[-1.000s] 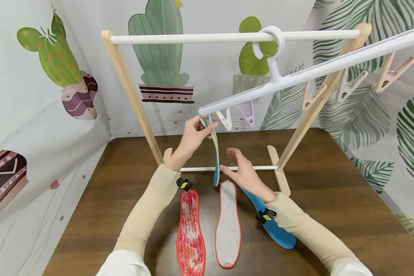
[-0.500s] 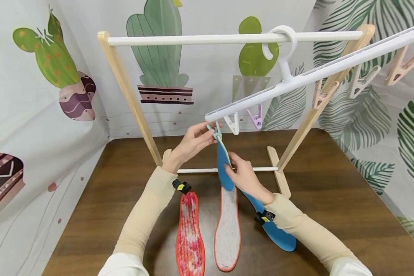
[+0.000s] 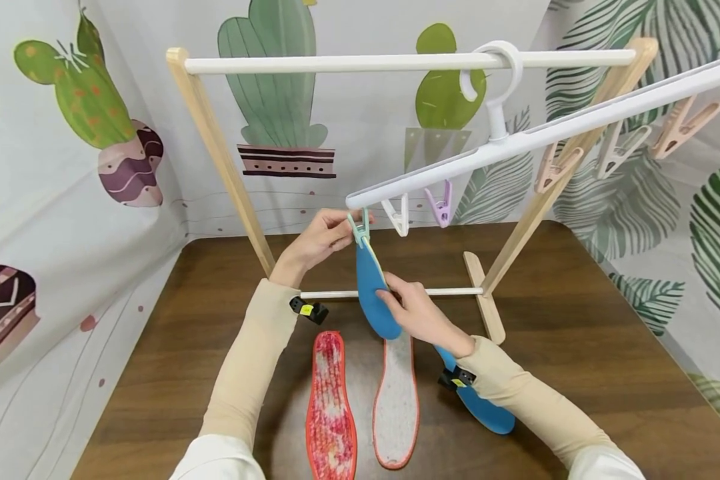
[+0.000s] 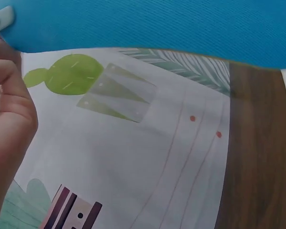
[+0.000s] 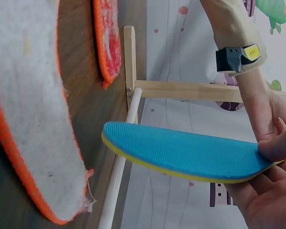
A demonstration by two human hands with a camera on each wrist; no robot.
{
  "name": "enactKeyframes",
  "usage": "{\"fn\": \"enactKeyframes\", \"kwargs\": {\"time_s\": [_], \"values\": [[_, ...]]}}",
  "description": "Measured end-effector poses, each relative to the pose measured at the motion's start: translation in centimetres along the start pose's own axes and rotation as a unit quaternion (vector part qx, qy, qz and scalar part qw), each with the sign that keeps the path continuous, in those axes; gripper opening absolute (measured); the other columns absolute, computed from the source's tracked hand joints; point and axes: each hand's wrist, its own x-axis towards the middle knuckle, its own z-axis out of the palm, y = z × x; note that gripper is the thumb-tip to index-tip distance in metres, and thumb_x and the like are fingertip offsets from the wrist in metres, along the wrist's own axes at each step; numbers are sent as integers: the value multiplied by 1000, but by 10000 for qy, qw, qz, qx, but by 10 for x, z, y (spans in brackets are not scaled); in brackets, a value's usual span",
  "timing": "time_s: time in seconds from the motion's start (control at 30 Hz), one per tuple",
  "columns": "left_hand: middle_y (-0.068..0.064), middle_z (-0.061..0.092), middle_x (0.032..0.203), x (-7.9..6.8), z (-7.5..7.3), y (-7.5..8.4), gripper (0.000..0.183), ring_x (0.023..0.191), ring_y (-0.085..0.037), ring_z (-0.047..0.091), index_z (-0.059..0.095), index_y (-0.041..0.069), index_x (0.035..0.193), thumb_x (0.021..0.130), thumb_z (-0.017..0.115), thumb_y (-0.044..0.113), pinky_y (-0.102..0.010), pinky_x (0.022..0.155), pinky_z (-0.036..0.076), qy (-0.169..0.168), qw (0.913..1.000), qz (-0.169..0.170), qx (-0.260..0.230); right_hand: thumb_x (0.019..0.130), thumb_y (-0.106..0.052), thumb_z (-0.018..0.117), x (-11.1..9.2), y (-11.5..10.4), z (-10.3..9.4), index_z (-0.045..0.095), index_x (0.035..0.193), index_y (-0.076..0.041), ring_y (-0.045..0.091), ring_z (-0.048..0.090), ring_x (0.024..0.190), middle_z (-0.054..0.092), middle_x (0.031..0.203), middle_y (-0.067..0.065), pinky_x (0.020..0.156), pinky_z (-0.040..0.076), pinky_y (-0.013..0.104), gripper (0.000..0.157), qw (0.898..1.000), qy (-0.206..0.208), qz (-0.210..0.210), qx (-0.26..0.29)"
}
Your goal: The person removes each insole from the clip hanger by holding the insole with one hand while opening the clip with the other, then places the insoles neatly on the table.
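A blue insole [image 3: 372, 293] with a yellow edge hangs below a mint-green clip [image 3: 362, 233] at the lower left end of the white hanger [image 3: 456, 163]. My left hand [image 3: 319, 241] holds the clip near its handles, fingertips partly behind it. Lower down, my right hand [image 3: 419, 308] pinches the insole's side edge, thumb on the blue face. In the right wrist view, the insole [image 5: 181, 152] runs from the thumb toward the rack's lower bar. The left wrist view shows its broad blue face [image 4: 148, 24] and part of the clip [image 4: 2, 20] at the upper left.
The hanger hooks over the rack's top rod [image 3: 336, 65] and carries several other clips, among them a purple one [image 3: 441, 203]. On the brown table [image 3: 174, 373] lie a red patterned insole [image 3: 331, 407], a grey one with orange edging [image 3: 397, 407] and another blue one [image 3: 486, 407].
My right hand has come up to the hanging insole and now grips its edge. The insole's blue face has turned toward the head camera. The hanger slid right, then its lower end shifted slightly left.
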Motion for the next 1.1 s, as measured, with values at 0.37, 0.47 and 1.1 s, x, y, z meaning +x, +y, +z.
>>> {"fn": "enactKeyframes", "kwargs": {"time_s": [0.37, 0.47, 1.1], "values": [[-2, 65, 93, 3, 1, -2, 26, 73, -8, 55, 68, 14, 73, 82, 58, 37, -23, 79, 43, 227, 9994, 245, -132, 96, -19, 46, 4, -6, 0, 56, 99, -16, 6, 29, 40, 33, 51, -3, 41, 25, 20, 12, 10000, 43, 62, -31], [0, 65, 91, 2, 2, -3, 25, 84, -11, 58, 70, 16, 79, 82, 58, 38, -24, 79, 44, 324, 9989, 295, -148, 96, -19, 45, 5, -8, 0, 57, 101, -16, 6, 30, 39, 35, 52, -3, 41, 26, 20, 13, 9999, 5, 131, -4], [-1, 62, 97, -4, -8, 7, 27, 81, -10, 55, 63, 11, 72, 83, 58, 36, -20, 69, 41, 816, 9933, 445, -683, 93, -13, 50, -4, -3, -4, 60, 98, -15, 6, 35, 43, 40, 54, -5, 45, 28, 20, 11, 9978, -521, 400, 41]]}}
